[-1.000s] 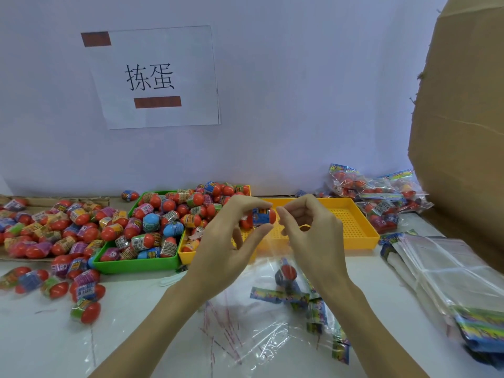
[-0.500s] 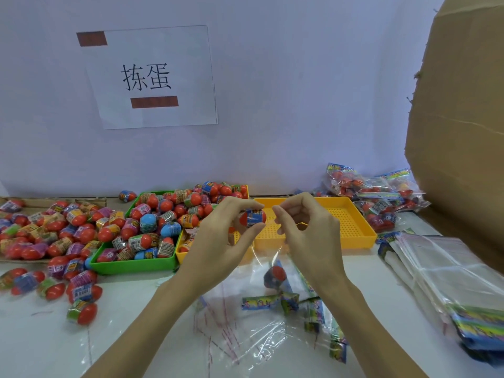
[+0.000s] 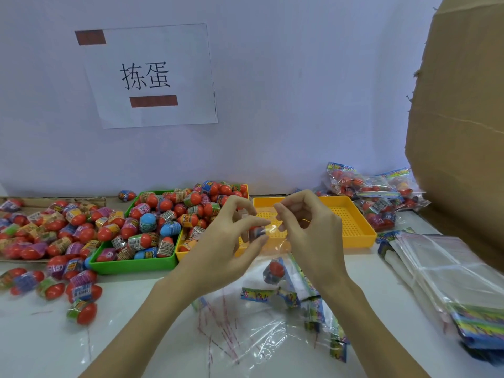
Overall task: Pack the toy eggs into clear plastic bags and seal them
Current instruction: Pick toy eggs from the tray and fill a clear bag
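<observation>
Both hands are raised over the middle of the white desk [image 3: 41,336], holding up a clear plastic bag [image 3: 272,282] by its mouth. The left hand [image 3: 229,241] curls its fingers and thumb round a small red toy egg with a blue wrapper [image 3: 256,231] at the bag's opening; the right hand [image 3: 308,230] pinches the bag's upper edge between thumb and forefinger, its other fingers bent. Inside the hanging bag sits one red toy egg in a dark printed sleeve [image 3: 274,270]. Beneath it, crumpled clear bags with colourful printed header strips [image 3: 272,323] lie near the desk's front edge. Toward the back left, a green plastic tray [image 3: 131,264] is heaped with red and blue wrapped eggs, and more wrapped eggs [image 3: 41,227] spill over the desk's left side. A perforated yellow plastic tray [image 3: 351,227] stands behind the hands; its right part shows bare mesh. At the back right corner lie sealed bags of eggs [image 3: 368,192], and a stack of flat clear bags [image 3: 441,268] rests along the right edge, below a brown cardboard box [image 3: 463,132].
</observation>
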Demonstrator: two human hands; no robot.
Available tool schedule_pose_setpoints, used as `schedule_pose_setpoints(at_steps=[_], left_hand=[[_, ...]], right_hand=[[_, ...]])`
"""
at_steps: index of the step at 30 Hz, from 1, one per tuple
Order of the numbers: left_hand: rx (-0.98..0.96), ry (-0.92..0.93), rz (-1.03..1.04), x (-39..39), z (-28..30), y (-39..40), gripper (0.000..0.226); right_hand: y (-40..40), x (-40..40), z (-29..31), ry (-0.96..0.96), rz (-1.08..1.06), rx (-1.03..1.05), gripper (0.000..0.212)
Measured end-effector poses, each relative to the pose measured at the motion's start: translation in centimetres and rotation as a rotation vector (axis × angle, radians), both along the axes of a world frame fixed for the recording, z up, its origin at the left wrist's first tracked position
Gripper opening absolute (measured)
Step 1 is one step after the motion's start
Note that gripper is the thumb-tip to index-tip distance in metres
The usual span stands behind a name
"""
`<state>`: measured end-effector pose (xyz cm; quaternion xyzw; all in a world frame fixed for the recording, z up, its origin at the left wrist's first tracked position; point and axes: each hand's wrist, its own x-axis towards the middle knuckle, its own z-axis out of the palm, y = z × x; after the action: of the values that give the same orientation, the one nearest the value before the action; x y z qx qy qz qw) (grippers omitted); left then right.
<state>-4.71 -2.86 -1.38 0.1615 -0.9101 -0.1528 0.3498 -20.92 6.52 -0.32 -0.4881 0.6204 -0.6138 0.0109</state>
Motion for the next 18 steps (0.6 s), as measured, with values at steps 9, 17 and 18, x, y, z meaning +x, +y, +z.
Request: schedule_pose_setpoints(at_steps=[9,17,18], left_hand=[[-0.061,-0.059,0.015,-0.04,-0.1,0.1,0.015],[-0.09,-0.049,0.081,-0.07,-0.58,0.19,0.025],[-0.107,-0.025,0.079,-0.11,-0.47,0.22,0.028]], right_hand=[[0.06,0.0,0.1,0.004,0.013,0.002,0.008],[-0.09,-0.23,-0.12,0.0,0.025,0.007,0.007],[-0.14,-0.32,-0.2,-0.004,0.033,0.011,0.007]])
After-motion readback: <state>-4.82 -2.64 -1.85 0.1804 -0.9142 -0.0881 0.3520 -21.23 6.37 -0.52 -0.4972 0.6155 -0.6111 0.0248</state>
